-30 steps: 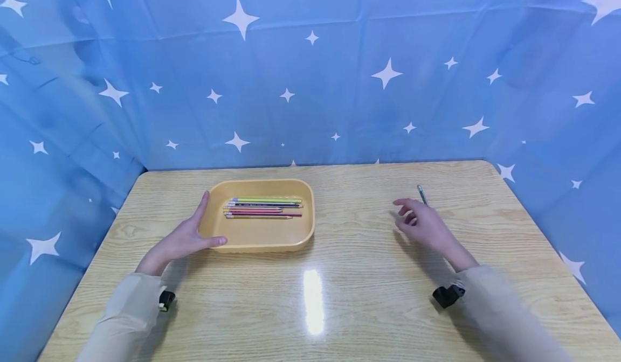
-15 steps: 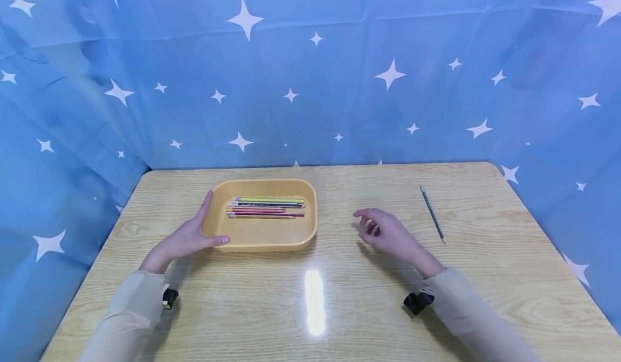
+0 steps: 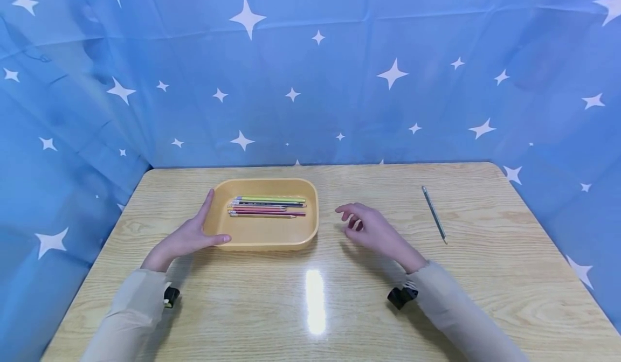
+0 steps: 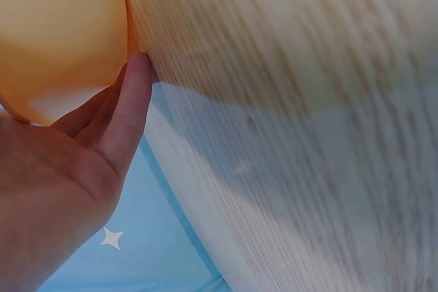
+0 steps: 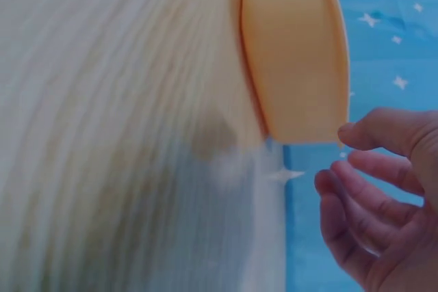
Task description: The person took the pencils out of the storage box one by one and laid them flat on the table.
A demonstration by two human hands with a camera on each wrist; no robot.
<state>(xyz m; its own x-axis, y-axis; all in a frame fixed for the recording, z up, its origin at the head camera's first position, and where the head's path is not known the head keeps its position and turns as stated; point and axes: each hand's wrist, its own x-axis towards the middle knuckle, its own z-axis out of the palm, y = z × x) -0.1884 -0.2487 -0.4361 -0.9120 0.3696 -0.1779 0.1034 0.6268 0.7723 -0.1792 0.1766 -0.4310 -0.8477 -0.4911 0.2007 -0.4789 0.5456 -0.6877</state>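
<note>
- the left hand [image 3: 186, 236] is spread wide at the left end of the tan tray [image 3: 264, 235]: its straight left fingers [image 3: 206, 208] lie along the outside of that end, and the left thumb [image 3: 220, 239] touches the near rim.
- the tray sits flat on the tabletop [image 3: 354, 308], just right of the left fingers and left of the right ones, with a clear gap before the right hand [image 3: 368, 232].
- the right hand holds nothing; the right fingers [image 5: 373, 200] are loosely bent, with the thumb a little apart, and the shadow suggests they are raised over the tabletop.
- inside the tray, a bundle of pencils [image 3: 267, 204] lies between the two sets of fingers, touching neither, all roughly in one direction.
- a lone pencil [image 3: 433, 214] lies slanted on the tabletop, to the right of the right fingers and well apart from them.
- for steadying the tray, light, even pressure from the left thumb and fingers should do; a hard push could slide it toward the right fingers.
- the right fingers would do best loose and above rim height, so as not to knock the tray's right end.
- the lone pencil looks thin and may roll, so a gentle pinch near its middle, from above, would be safest if it is handled.
</note>
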